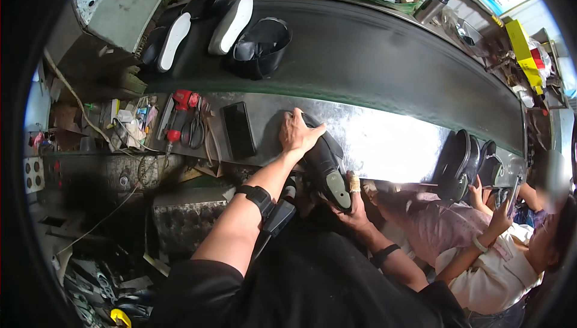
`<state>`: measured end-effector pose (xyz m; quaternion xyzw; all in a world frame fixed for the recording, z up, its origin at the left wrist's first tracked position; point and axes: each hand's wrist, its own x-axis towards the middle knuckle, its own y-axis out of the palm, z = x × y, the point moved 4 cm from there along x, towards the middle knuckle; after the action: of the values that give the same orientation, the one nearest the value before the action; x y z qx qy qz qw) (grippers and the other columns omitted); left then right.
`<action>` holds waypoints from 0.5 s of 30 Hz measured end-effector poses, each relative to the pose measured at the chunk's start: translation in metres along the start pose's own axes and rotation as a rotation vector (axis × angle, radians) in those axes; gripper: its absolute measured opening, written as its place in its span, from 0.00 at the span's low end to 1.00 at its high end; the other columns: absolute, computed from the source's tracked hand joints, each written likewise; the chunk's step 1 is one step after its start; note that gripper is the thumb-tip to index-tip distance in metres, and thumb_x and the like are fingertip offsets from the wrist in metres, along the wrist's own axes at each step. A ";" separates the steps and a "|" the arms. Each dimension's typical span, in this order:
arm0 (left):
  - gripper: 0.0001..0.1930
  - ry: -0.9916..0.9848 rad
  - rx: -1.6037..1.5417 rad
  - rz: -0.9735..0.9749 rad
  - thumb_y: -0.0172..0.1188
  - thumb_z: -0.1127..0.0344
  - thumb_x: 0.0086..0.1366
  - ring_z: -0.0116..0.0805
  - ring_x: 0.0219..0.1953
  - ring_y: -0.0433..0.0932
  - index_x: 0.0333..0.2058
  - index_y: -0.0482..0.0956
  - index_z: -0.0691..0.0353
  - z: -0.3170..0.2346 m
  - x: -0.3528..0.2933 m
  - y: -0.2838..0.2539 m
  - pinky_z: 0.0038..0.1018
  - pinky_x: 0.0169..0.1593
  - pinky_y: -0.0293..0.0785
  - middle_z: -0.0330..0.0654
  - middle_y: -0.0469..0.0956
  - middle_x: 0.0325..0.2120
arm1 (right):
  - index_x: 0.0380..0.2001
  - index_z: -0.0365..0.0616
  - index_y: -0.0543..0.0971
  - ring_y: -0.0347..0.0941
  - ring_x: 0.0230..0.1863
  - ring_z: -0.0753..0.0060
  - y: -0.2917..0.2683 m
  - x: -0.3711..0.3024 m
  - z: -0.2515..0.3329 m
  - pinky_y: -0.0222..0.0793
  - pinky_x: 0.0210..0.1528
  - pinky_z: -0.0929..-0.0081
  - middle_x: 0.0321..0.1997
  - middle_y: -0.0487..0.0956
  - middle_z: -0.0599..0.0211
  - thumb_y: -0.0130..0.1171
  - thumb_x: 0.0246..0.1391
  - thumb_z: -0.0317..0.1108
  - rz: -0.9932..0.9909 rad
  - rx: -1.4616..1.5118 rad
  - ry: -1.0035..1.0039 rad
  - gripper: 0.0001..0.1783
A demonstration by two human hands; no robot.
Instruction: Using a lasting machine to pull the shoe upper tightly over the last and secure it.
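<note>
A black shoe (320, 158) is held at a tilt over the front edge of the metal worktop, between my two hands. Its nearer end shows a smooth grey-green face (338, 187) with a small dark hole. My left hand (299, 133) grips the far end of the shoe, thumb stretched across it and fingers over its left side. Around the nearer end my right hand (356, 209) is wrapped from below and the right. A tan wrapping (354, 182) covers its raised thumb. Left of the shoe a black phone (238, 130) lies on the metal.
Beyond the worktop runs a dark belt (360, 48) carrying white-soled black shoes (232, 23) and a round black container (262, 48). Scissors (193, 130) and a red tool (180, 109) lie left. At right a co-worker (487, 256) handles something beside several black shoes (455, 163).
</note>
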<state>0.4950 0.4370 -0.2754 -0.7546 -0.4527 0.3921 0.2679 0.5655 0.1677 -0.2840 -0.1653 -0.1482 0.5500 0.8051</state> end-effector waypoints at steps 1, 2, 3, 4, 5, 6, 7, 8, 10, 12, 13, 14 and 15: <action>0.43 0.018 -0.019 -0.026 0.72 0.39 0.47 0.57 0.57 0.73 0.54 0.71 0.64 0.003 0.003 0.001 0.45 0.60 0.71 0.58 0.73 0.51 | 0.71 0.31 0.55 0.63 0.70 0.55 0.000 -0.001 -0.003 0.57 0.72 0.62 0.68 0.65 0.48 0.74 0.49 0.30 -0.009 0.008 0.011 0.52; 0.41 0.015 -0.034 -0.028 0.72 0.40 0.48 0.57 0.56 0.74 0.53 0.72 0.65 0.006 0.007 0.002 0.45 0.59 0.72 0.58 0.74 0.50 | 0.70 0.31 0.56 0.62 0.70 0.52 0.000 -0.001 -0.006 0.57 0.72 0.60 0.68 0.65 0.46 0.74 0.48 0.31 -0.002 -0.001 0.006 0.52; 0.40 0.006 -0.048 -0.032 0.72 0.41 0.48 0.57 0.55 0.75 0.52 0.73 0.65 0.009 0.011 0.005 0.45 0.59 0.72 0.58 0.75 0.49 | 0.70 0.31 0.57 0.62 0.70 0.49 0.000 0.000 -0.007 0.57 0.72 0.59 0.68 0.65 0.44 0.75 0.47 0.33 0.001 -0.010 -0.002 0.52; 0.38 0.006 -0.068 -0.039 0.72 0.42 0.48 0.57 0.54 0.75 0.50 0.73 0.65 0.011 0.014 0.007 0.45 0.58 0.72 0.58 0.75 0.48 | 0.69 0.31 0.58 0.62 0.71 0.45 0.000 0.000 -0.008 0.57 0.72 0.57 0.68 0.65 0.42 0.76 0.46 0.35 0.004 -0.021 -0.013 0.52; 0.36 -0.015 -0.089 -0.055 0.72 0.44 0.49 0.57 0.53 0.76 0.48 0.74 0.66 0.014 0.018 0.008 0.45 0.58 0.72 0.59 0.77 0.47 | 0.68 0.30 0.59 0.62 0.71 0.42 -0.001 0.002 -0.009 0.57 0.71 0.56 0.68 0.65 0.40 0.77 0.45 0.36 0.003 -0.041 -0.029 0.52; 0.34 -0.024 -0.115 -0.073 0.72 0.46 0.49 0.57 0.53 0.76 0.46 0.76 0.66 0.016 0.020 0.007 0.44 0.57 0.73 0.59 0.78 0.46 | 0.66 0.31 0.63 0.62 0.70 0.41 -0.002 0.004 -0.006 0.57 0.71 0.54 0.67 0.66 0.40 0.76 0.45 0.36 -0.015 -0.006 -0.079 0.49; 0.32 -0.049 -0.137 -0.078 0.72 0.47 0.49 0.57 0.52 0.77 0.44 0.77 0.67 0.018 0.022 0.006 0.44 0.56 0.73 0.60 0.79 0.45 | 0.66 0.32 0.64 0.62 0.69 0.40 -0.003 0.006 -0.005 0.57 0.71 0.54 0.66 0.67 0.41 0.75 0.45 0.34 -0.031 0.039 -0.076 0.47; 0.27 -0.020 -0.160 -0.157 0.72 0.49 0.48 0.54 0.45 0.80 0.39 0.79 0.66 0.020 0.021 -0.001 0.43 0.51 0.75 0.57 0.82 0.38 | 0.65 0.31 0.64 0.64 0.69 0.43 -0.004 0.009 -0.001 0.58 0.70 0.55 0.66 0.68 0.42 0.75 0.45 0.35 -0.017 0.003 -0.114 0.47; 0.25 -0.073 -0.260 -0.146 0.72 0.50 0.48 0.49 0.40 0.82 0.36 0.79 0.65 0.031 0.018 -0.018 0.41 0.46 0.76 0.54 0.82 0.34 | 0.67 0.30 0.62 0.62 0.71 0.47 -0.004 0.015 0.010 0.54 0.72 0.58 0.69 0.65 0.43 0.74 0.47 0.35 0.038 0.020 -0.143 0.48; 0.21 -0.126 -0.378 -0.170 0.72 0.53 0.47 0.39 0.31 0.81 0.32 0.79 0.64 0.046 0.008 -0.045 0.37 0.39 0.76 0.47 0.82 0.26 | 0.68 0.31 0.62 0.60 0.71 0.44 -0.006 0.022 0.029 0.53 0.72 0.56 0.69 0.64 0.42 0.73 0.46 0.37 0.094 0.142 -0.152 0.49; 0.21 -0.121 -0.403 -0.208 0.72 0.53 0.48 0.38 0.31 0.80 0.32 0.79 0.64 0.054 0.000 -0.062 0.36 0.39 0.76 0.46 0.81 0.26 | 0.68 0.32 0.62 0.60 0.71 0.42 -0.003 0.027 0.040 0.52 0.73 0.55 0.70 0.63 0.42 0.73 0.46 0.38 0.138 0.212 -0.139 0.49; 0.21 -0.111 -0.435 -0.251 0.73 0.53 0.48 0.36 0.31 0.80 0.31 0.78 0.64 0.063 -0.010 -0.081 0.36 0.39 0.76 0.46 0.81 0.26 | 0.69 0.31 0.60 0.58 0.71 0.44 -0.005 0.036 0.055 0.50 0.73 0.56 0.70 0.62 0.43 0.73 0.47 0.41 0.229 0.231 -0.253 0.50; 0.20 -0.073 -0.473 -0.320 0.73 0.54 0.48 0.34 0.31 0.79 0.31 0.78 0.64 0.070 -0.020 -0.102 0.35 0.39 0.76 0.45 0.81 0.26 | 0.69 0.32 0.60 0.64 0.67 0.51 -0.010 0.048 0.066 0.55 0.70 0.58 0.66 0.67 0.48 0.69 0.53 0.40 0.321 0.300 -0.221 0.46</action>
<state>0.3829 0.4679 -0.2291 -0.7005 -0.6543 0.2553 0.1263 0.5631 0.2157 -0.2175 -0.0043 -0.1237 0.7016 0.7018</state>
